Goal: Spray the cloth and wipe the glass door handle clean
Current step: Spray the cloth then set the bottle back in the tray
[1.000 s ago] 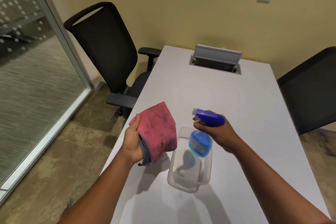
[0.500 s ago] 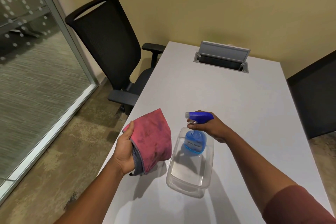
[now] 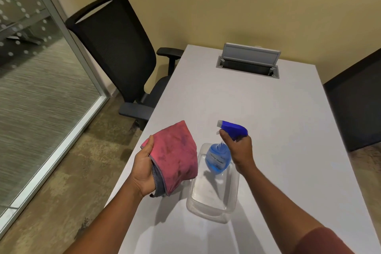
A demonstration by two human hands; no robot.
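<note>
My left hand [image 3: 143, 168] grips a folded pink cloth [image 3: 177, 156] with a grey edge, held upright above the table's left edge. My right hand [image 3: 240, 150] holds a spray bottle [image 3: 218, 155] with a dark blue trigger head and blue liquid, its nozzle facing left toward the cloth. The bottle hangs over a clear plastic tub [image 3: 212, 202]. A glass wall panel [image 3: 37, 88] with a metal frame stands on the left. No door handle is in view.
The white table [image 3: 278, 130] carries a grey cable box [image 3: 248, 61] with a raised lid at its far end. One black office chair [image 3: 119, 53] stands at the table's left, another [image 3: 358, 101] at the right edge. A concrete floor lies on the left.
The bottle has dropped lower and tipped more upright over the tub, with its nozzle still toward the cloth. The cloth hand stays in nearly the same place. My head has shifted slightly left.
</note>
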